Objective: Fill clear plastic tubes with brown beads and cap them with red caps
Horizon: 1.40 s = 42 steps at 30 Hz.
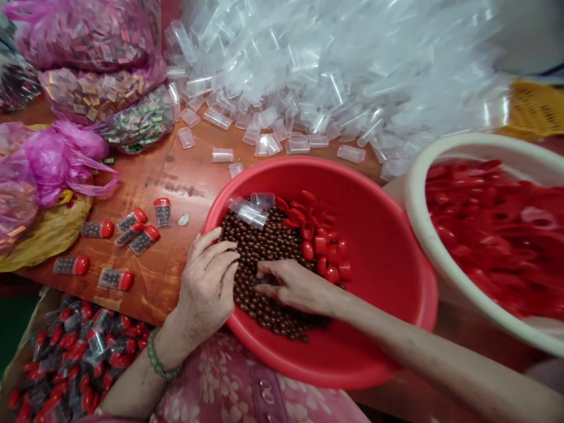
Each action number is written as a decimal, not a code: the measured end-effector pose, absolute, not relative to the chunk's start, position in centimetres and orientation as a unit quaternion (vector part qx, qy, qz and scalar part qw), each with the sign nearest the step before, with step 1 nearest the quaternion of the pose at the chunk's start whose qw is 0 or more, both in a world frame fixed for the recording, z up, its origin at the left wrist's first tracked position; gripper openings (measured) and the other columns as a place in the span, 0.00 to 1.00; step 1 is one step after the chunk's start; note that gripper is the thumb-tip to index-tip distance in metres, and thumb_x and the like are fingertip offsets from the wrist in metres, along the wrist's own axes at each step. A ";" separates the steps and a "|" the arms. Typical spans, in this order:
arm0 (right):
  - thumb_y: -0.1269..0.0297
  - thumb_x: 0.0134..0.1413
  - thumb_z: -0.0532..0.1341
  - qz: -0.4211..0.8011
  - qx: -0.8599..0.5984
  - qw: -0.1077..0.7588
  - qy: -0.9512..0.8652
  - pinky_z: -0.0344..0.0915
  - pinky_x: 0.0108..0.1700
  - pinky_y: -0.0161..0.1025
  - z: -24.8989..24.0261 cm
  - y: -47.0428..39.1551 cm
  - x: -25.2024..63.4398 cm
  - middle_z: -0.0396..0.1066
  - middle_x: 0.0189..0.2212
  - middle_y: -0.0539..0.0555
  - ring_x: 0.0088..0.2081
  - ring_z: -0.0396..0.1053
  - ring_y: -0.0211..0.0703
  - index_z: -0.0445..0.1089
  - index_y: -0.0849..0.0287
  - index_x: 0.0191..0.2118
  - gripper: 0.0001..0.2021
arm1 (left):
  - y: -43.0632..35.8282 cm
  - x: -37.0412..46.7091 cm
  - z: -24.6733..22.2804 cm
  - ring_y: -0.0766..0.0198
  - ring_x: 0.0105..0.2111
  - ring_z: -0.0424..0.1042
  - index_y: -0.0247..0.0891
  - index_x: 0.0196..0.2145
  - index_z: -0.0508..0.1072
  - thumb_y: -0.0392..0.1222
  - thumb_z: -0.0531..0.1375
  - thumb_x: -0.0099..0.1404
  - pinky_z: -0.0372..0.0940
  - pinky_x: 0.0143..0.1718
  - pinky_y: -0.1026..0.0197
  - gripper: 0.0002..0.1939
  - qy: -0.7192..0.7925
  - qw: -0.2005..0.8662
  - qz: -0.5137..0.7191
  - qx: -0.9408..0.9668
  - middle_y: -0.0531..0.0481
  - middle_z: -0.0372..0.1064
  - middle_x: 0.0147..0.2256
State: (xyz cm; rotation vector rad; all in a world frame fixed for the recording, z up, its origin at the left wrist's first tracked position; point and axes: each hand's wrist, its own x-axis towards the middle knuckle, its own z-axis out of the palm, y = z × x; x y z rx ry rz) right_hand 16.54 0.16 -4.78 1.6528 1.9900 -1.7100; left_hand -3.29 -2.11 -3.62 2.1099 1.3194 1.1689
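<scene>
Upper left of the frame: translucent plastic bags (99, 41) packed with small pieces rest on the tabletop (150, 170). Lower left: a heap of red-capped tubes (81, 358) sits below the table edge. Above the heap, loose capped tubes (115, 279) containing dark beads lie on the tabletop; one stands apart, nearer the centre.

Left of centre, the left hand (209, 279), with a green bracelet (161, 358) at the wrist, rests across the rim of the red basin (383, 252). Its grip is released: the fingers are spread and slightly bent, their tips at the brown beads (264, 244). The beads lie inside the basin, centre frame. Clear tubes (249, 211) lie on them at the upper left of the basin.

The right hand (293, 285) reaches into the beads, thumb and index finger close together; whether they grasp an item cannot be told. Red caps (332, 258) lie beside the beads, to their right.

Upper centre to upper right: a large pile of clear tubes (304, 76). Right edge: a white tub (416, 188) containing red parts (489, 235), with a yellow basket (537, 108) behind it.
</scene>
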 end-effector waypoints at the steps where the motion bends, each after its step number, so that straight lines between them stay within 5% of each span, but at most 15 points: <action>1: 0.65 0.48 0.60 -0.584 0.538 0.025 0.607 0.56 0.25 0.33 -5.0 -0.2 16.6 0.61 0.18 0.46 0.22 0.59 0.35 0.61 0.57 0.26 0.06 | -2.1 -3.3 -3.6 0.53 0.54 0.67 0.34 0.39 0.72 0.28 0.55 0.63 0.64 0.56 0.43 0.09 0.471 0.193 0.410 0.756 0.42 0.75 0.42; 6: 0.61 0.43 0.58 -0.729 0.534 0.033 0.428 0.60 0.19 0.32 -5.7 -0.8 16.8 0.60 0.14 0.44 0.14 0.59 0.32 0.62 0.58 0.27 0.07 | -2.4 -3.0 -2.9 0.52 0.55 0.67 0.35 0.38 0.72 0.29 0.55 0.65 0.52 0.62 0.37 0.08 0.496 0.157 0.365 0.772 0.45 0.76 0.41; 10: 0.59 0.37 0.60 -0.780 0.522 -0.014 0.345 0.54 0.14 0.28 -5.6 -0.3 16.6 0.62 0.14 0.45 0.12 0.54 0.28 0.62 0.59 0.23 0.09 | -2.8 -3.2 -1.6 0.51 0.54 0.69 0.32 0.39 0.72 0.35 0.54 0.67 0.49 0.63 0.38 0.08 0.482 0.143 0.317 0.805 0.42 0.76 0.41; 15: 0.60 0.36 0.60 -0.802 0.513 -0.087 0.292 0.49 0.11 0.27 -4.7 0.3 15.9 0.60 0.12 0.43 0.10 0.52 0.27 0.60 0.58 0.22 0.09 | -3.4 -3.1 -0.6 0.46 0.57 0.65 0.28 0.49 0.70 0.52 0.56 0.66 0.55 0.61 0.40 0.23 0.383 0.196 0.215 0.877 0.37 0.73 0.48; 21: 0.61 0.35 0.57 -0.803 0.498 -0.155 0.287 0.49 0.11 0.28 -3.1 -0.6 15.1 0.57 0.12 0.42 0.10 0.50 0.28 0.60 0.58 0.23 0.07 | -3.0 -1.8 -1.0 0.56 0.47 0.73 0.36 0.47 0.72 0.40 0.56 0.67 0.62 0.56 0.47 0.12 0.391 0.192 0.267 0.860 0.44 0.75 0.46; 27: 0.52 0.48 0.57 -0.771 0.488 -0.160 0.377 0.52 0.16 0.30 -1.9 -1.3 16.0 0.61 0.16 0.46 0.13 0.54 0.30 0.62 0.59 0.24 0.14 | -2.5 -1.5 -0.3 0.60 0.39 0.76 0.35 0.40 0.75 0.34 0.60 0.61 0.70 0.42 0.56 0.08 0.384 0.267 0.357 0.808 0.44 0.77 0.40; 33: 0.66 0.55 0.58 -0.420 0.512 -0.074 0.745 0.66 0.39 0.38 -2.3 -1.6 17.2 0.68 0.35 0.56 0.35 0.69 0.42 0.68 0.59 0.34 0.04 | -2.0 -2.4 0.3 0.60 0.46 0.75 0.33 0.40 0.75 0.32 0.60 0.61 0.70 0.49 0.59 0.09 0.413 0.346 0.413 0.734 0.40 0.76 0.44; 42: 0.73 0.55 0.56 -0.466 0.429 0.017 0.774 0.67 0.39 0.37 -2.1 -1.7 16.7 0.74 0.31 0.54 0.34 0.71 0.42 0.72 0.60 0.34 0.07 | -1.5 -3.0 0.2 0.58 0.51 0.71 0.35 0.47 0.69 0.33 0.53 0.66 0.67 0.53 0.55 0.12 0.460 0.395 0.368 0.705 0.38 0.68 0.53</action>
